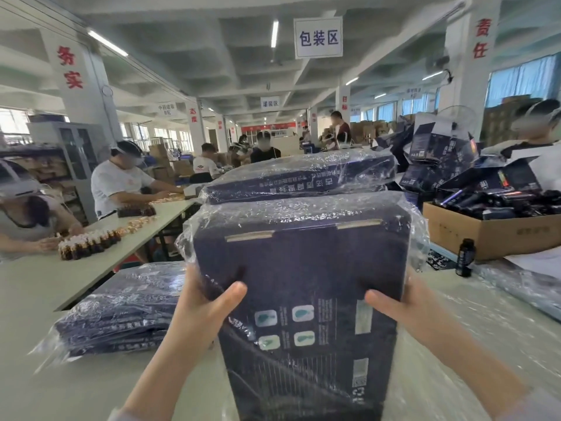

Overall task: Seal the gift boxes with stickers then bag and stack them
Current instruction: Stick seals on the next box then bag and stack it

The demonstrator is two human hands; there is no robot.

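Note:
I hold a dark navy gift box wrapped in a clear plastic bag, raised in front of me over the table. My left hand grips its left side with the thumb across the front face. My right hand grips the right side the same way. Behind the held box lies another bagged navy box, on top of a stack. The lower part of that stack is hidden by the box I hold.
A bagged pile of flat navy packs lies on the white table at my left. A cardboard carton of dark items and a small dark bottle stand at right. Clear bags cover the table's right side. Other workers sit around nearby tables.

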